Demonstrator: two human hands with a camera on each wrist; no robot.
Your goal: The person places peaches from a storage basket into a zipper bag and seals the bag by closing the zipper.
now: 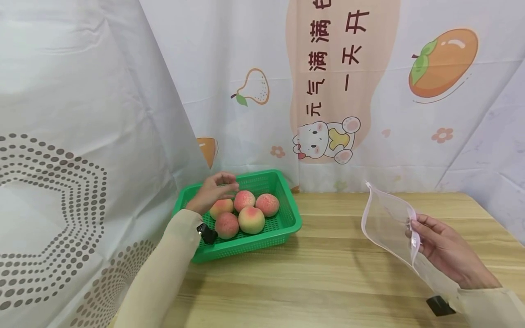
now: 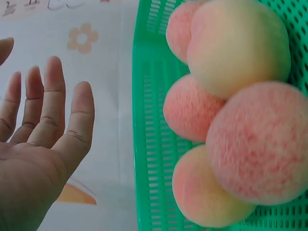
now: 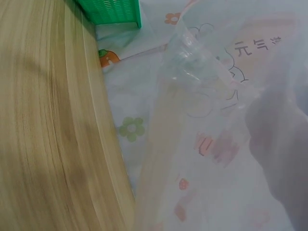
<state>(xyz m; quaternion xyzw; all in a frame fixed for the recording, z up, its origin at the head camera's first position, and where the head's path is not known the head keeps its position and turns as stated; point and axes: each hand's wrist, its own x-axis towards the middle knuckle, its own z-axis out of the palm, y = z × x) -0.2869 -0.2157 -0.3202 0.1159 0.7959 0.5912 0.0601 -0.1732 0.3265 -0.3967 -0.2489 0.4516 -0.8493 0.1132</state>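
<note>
Several pink-and-yellow peaches (image 1: pixel 251 219) lie together in a green plastic basket (image 1: pixel 250 247) on the left of the table. Over the basket's back left part is my left hand (image 1: pixel 213 192), holding nothing. In the left wrist view its fingers (image 2: pixel 52 101) are spread and slightly bent, apart from the peaches (image 2: pixel 257 144). On the right, my right hand (image 1: pixel 449 250) pinches a clear zip bag (image 1: pixel 387 223) by its pink edge, raised over the table. The see-through bag (image 3: pixel 207 120) fills much of the right wrist view and blurs the hand behind it.
The wooden table (image 1: pixel 328 282) has its back edge against a printed white curtain (image 1: pixel 254 50). At the left, a grey dotted cloth (image 1: pixel 82 114) hangs close beside the basket. The wood surface lies between the basket and the bag.
</note>
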